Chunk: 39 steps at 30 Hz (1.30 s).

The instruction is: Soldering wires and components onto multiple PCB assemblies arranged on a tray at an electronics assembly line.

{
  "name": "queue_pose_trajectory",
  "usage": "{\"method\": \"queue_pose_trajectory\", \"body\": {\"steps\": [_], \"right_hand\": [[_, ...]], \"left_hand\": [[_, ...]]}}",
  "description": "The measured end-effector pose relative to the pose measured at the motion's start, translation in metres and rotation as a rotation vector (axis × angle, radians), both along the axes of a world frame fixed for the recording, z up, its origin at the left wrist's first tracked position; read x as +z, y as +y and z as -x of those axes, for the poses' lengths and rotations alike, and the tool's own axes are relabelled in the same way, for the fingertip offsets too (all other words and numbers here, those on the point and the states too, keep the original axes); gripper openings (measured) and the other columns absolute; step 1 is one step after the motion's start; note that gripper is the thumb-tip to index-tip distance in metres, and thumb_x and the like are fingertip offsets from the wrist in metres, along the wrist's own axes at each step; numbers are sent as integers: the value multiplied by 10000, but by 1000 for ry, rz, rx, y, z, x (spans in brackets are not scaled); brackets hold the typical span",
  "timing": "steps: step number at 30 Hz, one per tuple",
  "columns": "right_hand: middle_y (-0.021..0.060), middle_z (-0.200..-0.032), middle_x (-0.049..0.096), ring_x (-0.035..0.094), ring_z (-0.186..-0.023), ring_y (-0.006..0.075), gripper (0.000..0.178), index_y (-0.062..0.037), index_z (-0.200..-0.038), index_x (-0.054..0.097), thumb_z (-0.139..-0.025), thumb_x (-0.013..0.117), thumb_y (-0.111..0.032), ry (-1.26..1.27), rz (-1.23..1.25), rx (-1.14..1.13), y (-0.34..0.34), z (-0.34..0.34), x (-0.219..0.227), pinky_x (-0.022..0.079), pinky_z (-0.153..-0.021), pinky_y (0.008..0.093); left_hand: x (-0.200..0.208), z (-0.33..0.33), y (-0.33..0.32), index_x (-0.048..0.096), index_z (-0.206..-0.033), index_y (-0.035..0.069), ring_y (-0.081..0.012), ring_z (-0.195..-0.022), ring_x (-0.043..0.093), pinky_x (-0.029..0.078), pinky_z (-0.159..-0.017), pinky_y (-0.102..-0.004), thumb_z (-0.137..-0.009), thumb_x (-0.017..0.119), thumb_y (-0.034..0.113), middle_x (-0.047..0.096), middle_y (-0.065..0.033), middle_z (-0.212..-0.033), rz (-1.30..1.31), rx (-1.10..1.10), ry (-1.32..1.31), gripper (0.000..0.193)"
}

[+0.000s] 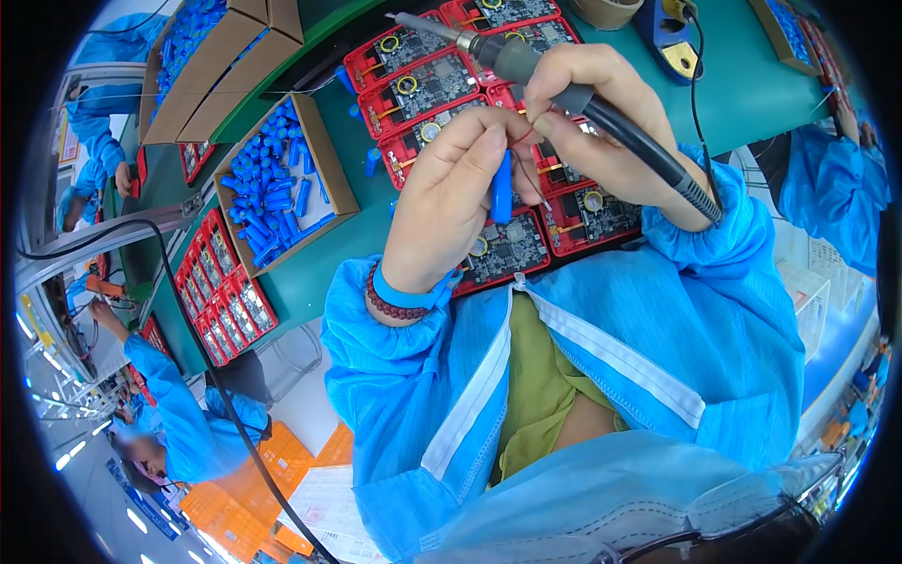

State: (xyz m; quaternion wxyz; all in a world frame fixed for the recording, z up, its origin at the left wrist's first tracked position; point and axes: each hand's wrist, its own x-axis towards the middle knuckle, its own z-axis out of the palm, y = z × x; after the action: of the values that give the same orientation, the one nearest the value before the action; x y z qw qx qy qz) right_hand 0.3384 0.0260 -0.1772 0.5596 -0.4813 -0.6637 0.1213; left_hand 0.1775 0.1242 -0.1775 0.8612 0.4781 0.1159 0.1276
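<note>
My left hand [440,193] is closed, thumb and forefinger pinched together at a thin wire [529,177]. From under those fingers hangs a blue cylindrical battery [502,193]. A soldering iron [519,62] lies in my right hand [622,127], its metal tip pointing to the upper left, away from the battery. My right thumb and forefinger also meet close to my left fingertips, by the wire. Below both hands sit red trays with circuit boards [423,86], several bearing a yellow-ringed round part. Which tray the wire hangs over is hard to tell.
A cardboard box of blue batteries [282,193] stands left on the green table [752,103], beside more red board trays [221,287]. Larger cartons [221,70] are behind. A blue soldering iron stand [669,42] is far right, with a black cable [700,89]. Co-workers in blue sit on both sides.
</note>
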Motion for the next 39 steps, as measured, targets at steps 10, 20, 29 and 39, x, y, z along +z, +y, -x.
{"method": "queue_pose_trajectory", "body": {"steps": [10, 20, 29, 39], "right_hand": [[59, -877, 585, 584, -773, 129, 266, -74, -1075, 562, -827, 599, 14, -141, -84, -126, 2, -7, -4, 471, -664, 254], [66, -849, 593, 606, -747, 154, 253, -63, -1068, 562, -831, 595, 19, 32, 29, -148, -7, 1, -11, 485, -636, 267], [95, -916, 575, 639, -731, 142, 251, -20, -1051, 551, -815, 587, 57, 22, 115, -63, -14, -6, -8, 515, -645, 251], [82, -884, 610, 606, -753, 228, 282, -88, -1066, 582, -800, 645, -17, -99, 23, -183, -10, -12, -7, 494, -643, 301]], "left_hand": [[0, -5, 2, 516, -1008, -36, -147, -889, 628, 467, -714, -237, -891, 514, -9, 586, -72, -913, -758, 25, 248, 121], [-5, -11, -5, 527, -927, 12, -78, -616, 529, 420, -539, -230, -911, 545, 80, 557, -40, -691, -1126, 327, 194, 72], [-5, -13, -6, 531, -866, 16, -300, -682, 565, 445, -601, -373, -840, 574, 50, 556, -148, -758, -1097, 221, 177, 61], [-8, -13, -1, 573, -875, 1, -73, -658, 497, 411, -585, -236, -861, 584, 36, 546, -30, -738, -1006, 249, 217, 39]]}}
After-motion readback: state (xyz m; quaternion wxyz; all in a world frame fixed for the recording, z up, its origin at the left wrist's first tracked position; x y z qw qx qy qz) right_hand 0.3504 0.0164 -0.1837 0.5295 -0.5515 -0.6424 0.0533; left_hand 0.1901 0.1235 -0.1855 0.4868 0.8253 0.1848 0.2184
